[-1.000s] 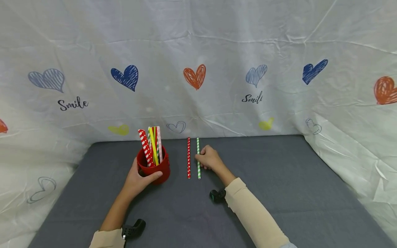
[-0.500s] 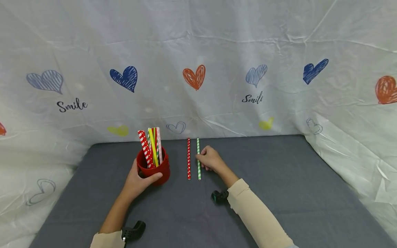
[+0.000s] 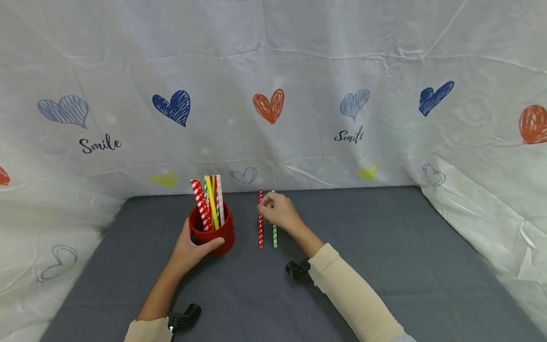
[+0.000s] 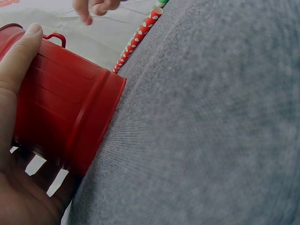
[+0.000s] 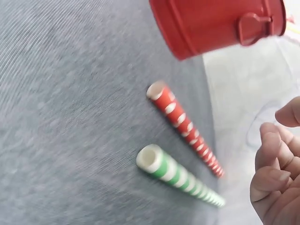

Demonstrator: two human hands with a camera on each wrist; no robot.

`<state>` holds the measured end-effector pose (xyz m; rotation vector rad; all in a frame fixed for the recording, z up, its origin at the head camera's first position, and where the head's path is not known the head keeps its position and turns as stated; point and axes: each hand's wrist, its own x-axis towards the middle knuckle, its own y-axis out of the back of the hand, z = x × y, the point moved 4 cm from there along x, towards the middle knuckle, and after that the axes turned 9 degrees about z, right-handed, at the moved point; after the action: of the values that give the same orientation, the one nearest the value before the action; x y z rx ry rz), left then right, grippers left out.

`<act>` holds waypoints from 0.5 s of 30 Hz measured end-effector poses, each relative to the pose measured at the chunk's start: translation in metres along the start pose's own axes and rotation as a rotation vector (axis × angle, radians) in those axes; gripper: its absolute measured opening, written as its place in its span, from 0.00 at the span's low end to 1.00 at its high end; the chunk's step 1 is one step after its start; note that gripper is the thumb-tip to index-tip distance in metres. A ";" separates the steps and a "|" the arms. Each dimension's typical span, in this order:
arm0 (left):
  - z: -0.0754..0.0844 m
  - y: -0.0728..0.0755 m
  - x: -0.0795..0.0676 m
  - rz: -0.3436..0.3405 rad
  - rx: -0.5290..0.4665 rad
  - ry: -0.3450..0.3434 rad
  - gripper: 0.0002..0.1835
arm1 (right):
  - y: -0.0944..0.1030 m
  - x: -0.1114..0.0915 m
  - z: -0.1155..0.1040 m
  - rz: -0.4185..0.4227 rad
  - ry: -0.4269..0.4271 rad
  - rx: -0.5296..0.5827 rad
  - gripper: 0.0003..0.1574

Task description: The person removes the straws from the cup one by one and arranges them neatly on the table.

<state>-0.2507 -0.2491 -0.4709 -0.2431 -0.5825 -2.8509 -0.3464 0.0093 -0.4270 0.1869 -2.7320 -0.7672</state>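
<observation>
My left hand holds a small red bucket with its thumb over the near side and its fingers round the far left. Several patterned paper straws stand in the bucket: red with white, yellow, pink and striped. To the right, a red straw with white dots and a green-and-white striped straw lie side by side on the cloth. My right hand hovers above them, fingers loosely bent. In the right wrist view its thumb and fingertips are apart with nothing between them.
Dark grey cloth covers the table. Behind it hangs a white curtain printed with hearts and writing. A small side handle sticks out from the bucket. Each wrist wears a black camera.
My right hand has left the green striped straw and moved up and left, over both lying straws. These straws stay in place. The left hand and bucket have not moved.
</observation>
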 end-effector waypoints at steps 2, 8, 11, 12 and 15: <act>0.000 0.000 0.000 0.001 -0.005 -0.006 0.55 | -0.001 0.000 -0.009 -0.018 0.027 -0.007 0.05; 0.000 -0.002 -0.001 0.003 -0.018 -0.017 0.54 | -0.008 0.002 -0.034 -0.040 0.101 -0.023 0.05; 0.000 -0.002 -0.001 0.001 -0.026 -0.020 0.53 | -0.013 0.004 -0.047 -0.057 0.147 -0.001 0.04; 0.000 -0.002 -0.001 0.000 -0.025 -0.020 0.53 | -0.015 0.005 -0.051 -0.063 0.162 0.006 0.04; 0.000 -0.001 0.000 -0.008 -0.027 -0.021 0.53 | -0.020 0.007 -0.063 -0.079 0.196 0.011 0.05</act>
<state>-0.2514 -0.2480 -0.4712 -0.2761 -0.5512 -2.8688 -0.3326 -0.0394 -0.3843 0.3552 -2.5572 -0.7140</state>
